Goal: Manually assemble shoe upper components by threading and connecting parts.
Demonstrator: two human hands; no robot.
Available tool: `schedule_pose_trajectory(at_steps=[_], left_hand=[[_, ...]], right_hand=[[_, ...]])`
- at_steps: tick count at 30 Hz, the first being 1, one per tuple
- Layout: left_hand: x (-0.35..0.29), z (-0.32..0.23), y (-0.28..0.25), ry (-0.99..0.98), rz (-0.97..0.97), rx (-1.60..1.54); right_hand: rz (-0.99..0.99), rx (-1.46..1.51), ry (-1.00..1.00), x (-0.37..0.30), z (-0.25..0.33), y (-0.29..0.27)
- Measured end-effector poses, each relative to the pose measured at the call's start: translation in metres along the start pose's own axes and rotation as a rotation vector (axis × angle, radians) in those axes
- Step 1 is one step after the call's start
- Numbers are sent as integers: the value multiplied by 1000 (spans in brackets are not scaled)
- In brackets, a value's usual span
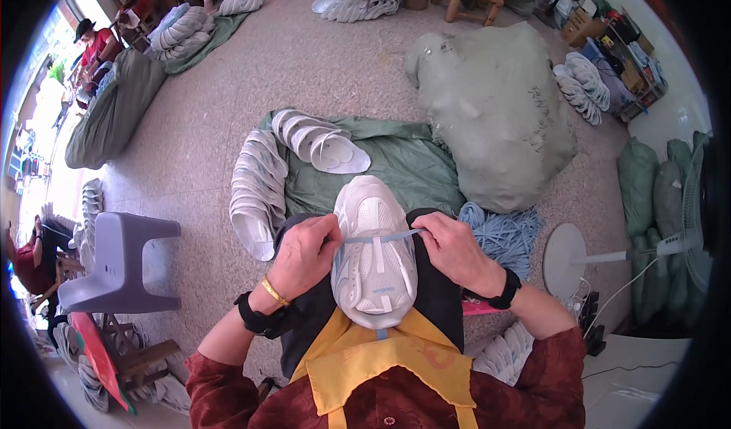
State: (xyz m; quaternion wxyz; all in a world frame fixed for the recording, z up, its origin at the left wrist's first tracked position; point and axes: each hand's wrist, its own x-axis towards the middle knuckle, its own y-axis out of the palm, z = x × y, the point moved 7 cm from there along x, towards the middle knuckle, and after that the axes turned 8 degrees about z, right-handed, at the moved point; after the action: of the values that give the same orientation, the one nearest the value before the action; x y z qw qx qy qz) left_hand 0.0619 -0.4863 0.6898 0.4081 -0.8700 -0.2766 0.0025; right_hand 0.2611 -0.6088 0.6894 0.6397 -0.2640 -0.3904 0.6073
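Observation:
A white shoe upper [373,288] with mesh panels and pale blue trim rests on my lap, its rounded toe pointing away from me. Across it runs a light blue shoelace [384,238], stretched nearly level from side to side. My left hand [306,254] pinches the lace at the upper's left edge. Just off the opposite edge, my right hand [458,250] has the lace between thumb and forefinger. Parts of the lace inside both hands are hidden by the fingers.
Stacked white uppers [257,189] curve around a green cloth [396,159] ahead. A bundle of blue laces [506,239] lies right, below a bulging green sack [495,117]. A fan [565,258] stands at right, a grey plastic chair [126,265] at left. Other people sit far left.

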Motion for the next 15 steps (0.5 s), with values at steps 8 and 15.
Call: schedule_pose_trajectory(at_steps=[8, 15], left_hand=[[0, -9, -19, -185, 192, -209], [-29, 8, -56, -170, -25, -60]], right_hand=[[-160, 67, 97, -22, -15, -25], [-256, 22, 251, -55, -57, -50]])
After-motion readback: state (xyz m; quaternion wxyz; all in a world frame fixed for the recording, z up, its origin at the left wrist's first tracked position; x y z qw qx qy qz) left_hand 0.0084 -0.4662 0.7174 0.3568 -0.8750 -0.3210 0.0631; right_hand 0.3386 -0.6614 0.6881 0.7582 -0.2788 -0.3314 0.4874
